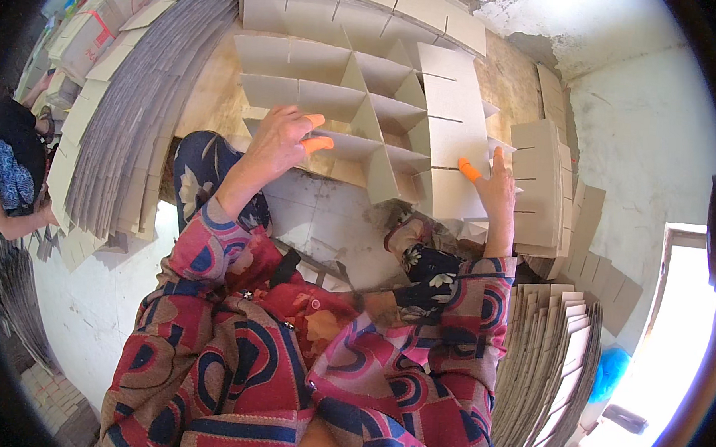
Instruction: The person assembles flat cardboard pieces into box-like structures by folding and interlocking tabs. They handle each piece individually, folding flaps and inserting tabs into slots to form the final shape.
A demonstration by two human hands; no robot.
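A grid of slotted cardboard dividers (pixel 367 116) stands before me, its crossed strips forming open cells. Along its right side leans a broad slotted cardboard strip (pixel 452 108). My right hand (pixel 495 188) is at that strip's right edge, the orange-covered thumb on its face and the other fingers beside or behind the edge, partly hidden. Over the grid's near left part is my left hand (pixel 277 144). Its orange-covered thumb and forefinger point right with a gap between them, and nothing shows in that gap.
Stacked flat cardboard (pixel 131 110) rises at the left, beside a co-worker's arm (pixel 21 223). More slotted strips (pixel 535 183) stand at the right, with another stack (pixel 547 375) below them. Strips (pixel 359 16) lie along the far side. A bright doorway (pixel 673 333) opens at the right.
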